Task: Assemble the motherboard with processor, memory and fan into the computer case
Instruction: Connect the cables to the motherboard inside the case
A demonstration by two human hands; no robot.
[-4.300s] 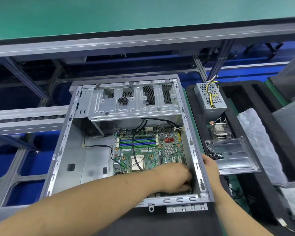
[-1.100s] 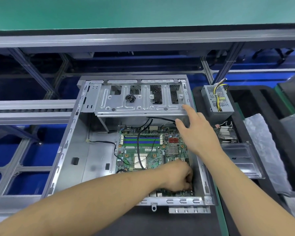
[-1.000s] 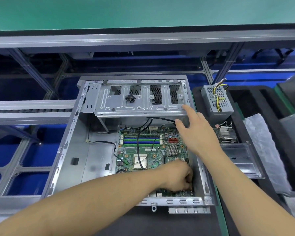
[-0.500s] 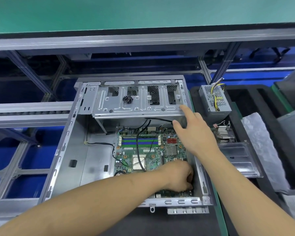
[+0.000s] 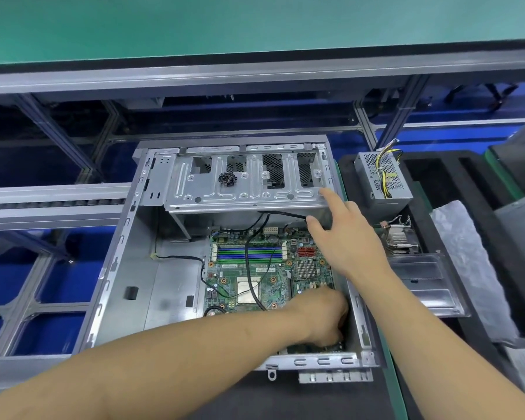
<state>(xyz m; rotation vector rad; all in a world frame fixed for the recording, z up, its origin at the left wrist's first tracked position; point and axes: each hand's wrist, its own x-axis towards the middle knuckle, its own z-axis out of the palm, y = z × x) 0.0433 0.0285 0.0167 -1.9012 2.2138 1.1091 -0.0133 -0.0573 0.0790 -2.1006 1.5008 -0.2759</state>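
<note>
At the lower centre of the frame the left hand (image 5: pixel 323 318) is seen with its fingers curled down onto the near right corner of the motherboard (image 5: pixel 255 274); whether anything is pinched cannot be told, as the fingertips are hidden. The motherboard lies flat in the right half of the open case (image 5: pixel 115 268), with a black cable (image 5: pixel 249 268) draped across its socket. Above it, the right hand (image 5: pixel 350 241) is held open, fingers loosely spread, its forefinger touching the right end of the drive cage (image 5: pixel 243 189). A small black cluster (image 5: pixel 227 179) rests on the cage. At the upper right a power supply (image 5: pixel 382 177) stands beside the case.
</note>
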